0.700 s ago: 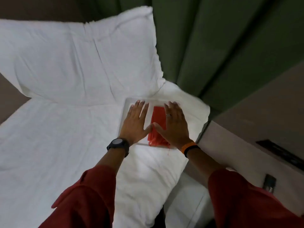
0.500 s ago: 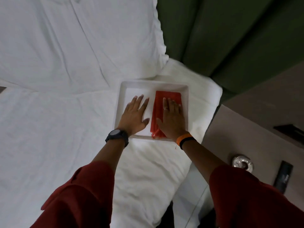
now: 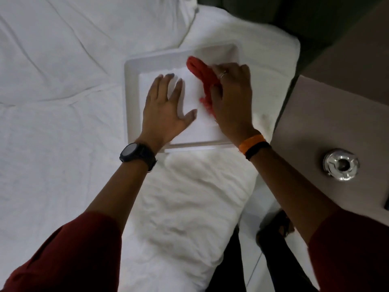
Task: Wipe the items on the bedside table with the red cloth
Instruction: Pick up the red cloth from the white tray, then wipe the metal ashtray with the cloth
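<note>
The tray (image 3: 131,98) sits on the bed (image 3: 52,102) near the edge by the bedside table (image 3: 328,123), probably so the cloth (image 3: 200,70) is in reach. The left hand (image 3: 166,108) lies flat on the white liner in the tray's middle, fingers spread and holding nothing, seemingly to steady it. The right hand (image 3: 231,98), toward the tray's right edge, has its fingers curled shut on the bunched cloth, gathering it up; the shiny round item (image 3: 341,164) on the table waits unwiped.
</note>
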`<state>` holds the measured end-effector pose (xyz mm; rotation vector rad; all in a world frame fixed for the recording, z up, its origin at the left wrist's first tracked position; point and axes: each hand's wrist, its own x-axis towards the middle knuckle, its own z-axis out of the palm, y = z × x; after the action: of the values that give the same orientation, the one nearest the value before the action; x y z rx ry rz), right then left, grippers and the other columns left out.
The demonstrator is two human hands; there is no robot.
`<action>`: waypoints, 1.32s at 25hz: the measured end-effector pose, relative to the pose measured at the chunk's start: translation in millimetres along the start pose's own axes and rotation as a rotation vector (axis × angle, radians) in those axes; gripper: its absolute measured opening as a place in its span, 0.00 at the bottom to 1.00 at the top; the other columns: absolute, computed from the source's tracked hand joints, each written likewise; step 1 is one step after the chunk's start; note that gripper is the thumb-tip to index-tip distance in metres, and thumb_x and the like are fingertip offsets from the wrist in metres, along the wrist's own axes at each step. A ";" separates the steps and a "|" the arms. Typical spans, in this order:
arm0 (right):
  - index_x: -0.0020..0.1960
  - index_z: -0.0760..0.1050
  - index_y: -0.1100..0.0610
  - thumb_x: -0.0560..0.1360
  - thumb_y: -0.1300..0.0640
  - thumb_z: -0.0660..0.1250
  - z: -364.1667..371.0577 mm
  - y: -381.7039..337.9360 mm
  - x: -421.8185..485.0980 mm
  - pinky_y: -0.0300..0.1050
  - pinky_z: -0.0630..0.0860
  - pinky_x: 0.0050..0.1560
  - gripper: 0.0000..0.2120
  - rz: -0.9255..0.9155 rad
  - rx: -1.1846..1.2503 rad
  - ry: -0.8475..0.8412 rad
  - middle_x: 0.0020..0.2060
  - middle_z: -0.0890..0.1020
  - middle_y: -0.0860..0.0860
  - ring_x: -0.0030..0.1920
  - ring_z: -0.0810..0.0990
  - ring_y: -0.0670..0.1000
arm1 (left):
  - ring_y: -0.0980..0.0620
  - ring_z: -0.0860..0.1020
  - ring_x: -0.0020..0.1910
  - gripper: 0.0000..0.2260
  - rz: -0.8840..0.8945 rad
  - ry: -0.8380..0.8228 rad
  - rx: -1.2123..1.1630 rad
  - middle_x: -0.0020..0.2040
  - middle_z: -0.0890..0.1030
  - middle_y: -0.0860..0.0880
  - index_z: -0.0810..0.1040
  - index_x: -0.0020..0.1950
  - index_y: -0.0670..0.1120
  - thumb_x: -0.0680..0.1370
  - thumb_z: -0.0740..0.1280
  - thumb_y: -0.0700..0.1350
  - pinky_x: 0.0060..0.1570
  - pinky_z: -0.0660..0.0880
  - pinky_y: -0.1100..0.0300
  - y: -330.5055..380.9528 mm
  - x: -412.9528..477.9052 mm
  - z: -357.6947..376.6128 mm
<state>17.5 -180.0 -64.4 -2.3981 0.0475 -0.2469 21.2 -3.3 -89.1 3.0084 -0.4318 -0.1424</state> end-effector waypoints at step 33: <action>0.79 0.57 0.55 0.83 0.50 0.54 -107.1 396.7 -285.8 0.61 0.55 0.78 0.26 0.453 -0.279 -0.086 0.80 0.59 0.55 0.80 0.54 0.56 | 0.49 0.67 0.76 0.49 0.571 -0.515 -0.554 0.77 0.68 0.45 0.60 0.79 0.44 0.65 0.81 0.53 0.75 0.63 0.61 401.6 34.7 261.1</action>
<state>-269.8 -516.6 -298.2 -2.5879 0.6123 0.0818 -83.9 -418.7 -305.9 2.1798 -1.0631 -0.8305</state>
